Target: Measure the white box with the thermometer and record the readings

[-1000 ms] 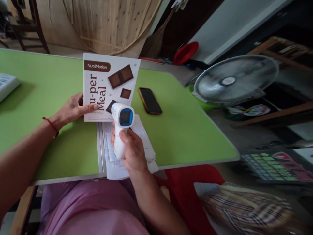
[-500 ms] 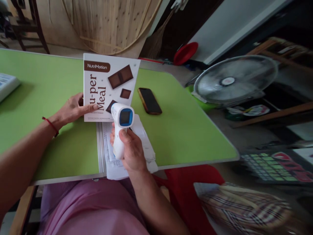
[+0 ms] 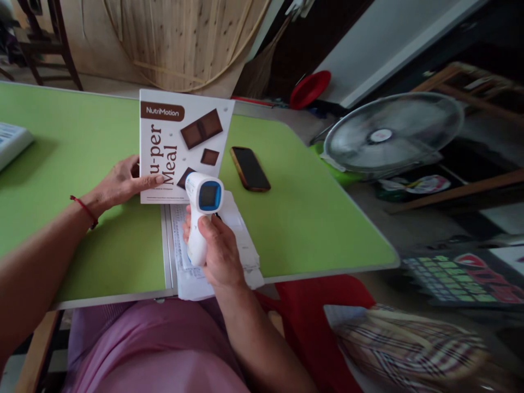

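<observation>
My left hand [image 3: 130, 180] grips the lower left edge of a white box [image 3: 164, 147] printed with chocolate pieces and the words NutriMotion and Meal. The thumb lies on its front; the other fingers are behind it, out of sight. Wrapped around the handle of a white and blue infrared thermometer [image 3: 197, 240] is my right hand [image 3: 221, 248]. The thermometer's small dark screen faces me, and its head overlaps the box's lower right part from my view; whether the two touch I cannot tell. Under the right hand lie white papers [image 3: 241, 234] with writing on them.
A dark phone [image 3: 251, 169] rests on the green table [image 3: 319, 218], right of the box. At the table's far left is a white object [image 3: 12, 143], partly cut off. Beyond the right edge stand a fan [image 3: 393, 134] and a plaid cloth [image 3: 413, 344].
Almost nothing differs. My right hand and the thermometer have shifted very slightly left; the box and my left hand stay in place.
</observation>
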